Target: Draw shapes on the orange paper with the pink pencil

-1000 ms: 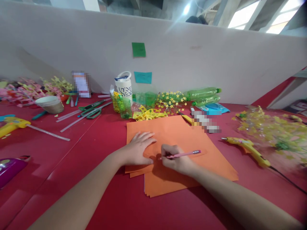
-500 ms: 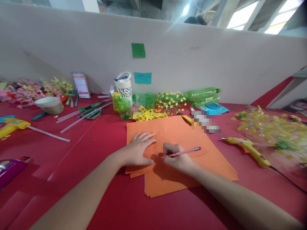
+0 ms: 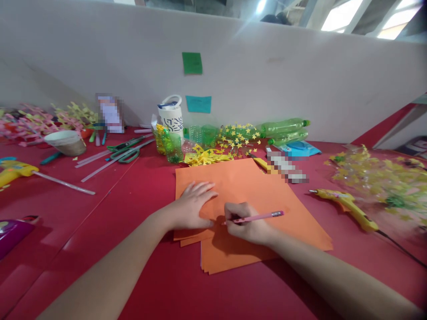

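A stack of orange paper sheets [image 3: 253, 191] lies on the red table [image 3: 133, 275] in front of me. My left hand [image 3: 191, 206] rests flat on the top sheet with its fingers stretched out. Just to its right, my right hand [image 3: 245, 224] is closed around a pink pencil [image 3: 263, 217], whose tip touches the paper near my left thumb. The pencil's eraser end points to the right.
A yellow glue gun [image 3: 347, 206] with a cord lies right of the paper. Another glue gun [image 3: 13, 171] is at far left. Green scissors [image 3: 128, 151], clear sticks, a paper cup [image 3: 66, 142], green bottles [image 3: 283, 131], yellow paper stars [image 3: 238, 138] and a white mug [image 3: 171, 118] stand behind.
My right hand shifted the pencil slightly over the paper, first right and up, then back down. My left hand stayed flat. The camera tilted a little.
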`<state>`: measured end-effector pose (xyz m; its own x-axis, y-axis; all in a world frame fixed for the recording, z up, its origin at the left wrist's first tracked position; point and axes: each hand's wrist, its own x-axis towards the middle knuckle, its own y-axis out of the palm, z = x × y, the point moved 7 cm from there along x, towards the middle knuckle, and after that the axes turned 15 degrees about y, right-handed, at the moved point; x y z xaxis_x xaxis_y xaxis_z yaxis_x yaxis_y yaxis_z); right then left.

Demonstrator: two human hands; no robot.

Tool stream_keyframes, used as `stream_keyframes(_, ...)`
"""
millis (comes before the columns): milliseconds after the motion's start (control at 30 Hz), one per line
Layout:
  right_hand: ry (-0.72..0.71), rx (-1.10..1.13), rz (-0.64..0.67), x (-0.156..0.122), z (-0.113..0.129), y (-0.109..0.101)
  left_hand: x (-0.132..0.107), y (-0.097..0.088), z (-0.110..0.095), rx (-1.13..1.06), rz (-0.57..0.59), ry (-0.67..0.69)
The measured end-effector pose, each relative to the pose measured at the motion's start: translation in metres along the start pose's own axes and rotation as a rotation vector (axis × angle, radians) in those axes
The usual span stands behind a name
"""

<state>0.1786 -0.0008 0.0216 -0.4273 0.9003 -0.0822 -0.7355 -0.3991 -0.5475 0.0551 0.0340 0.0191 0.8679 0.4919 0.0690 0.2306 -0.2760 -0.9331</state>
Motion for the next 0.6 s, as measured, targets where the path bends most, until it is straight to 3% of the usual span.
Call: stream_keyframes(600, -0.046, 0.014, 0.05, -0.0014, 0.0013, 0.0039, 0.0001, 0.003, 0.0031, -0.004, -0.026, 0.021)
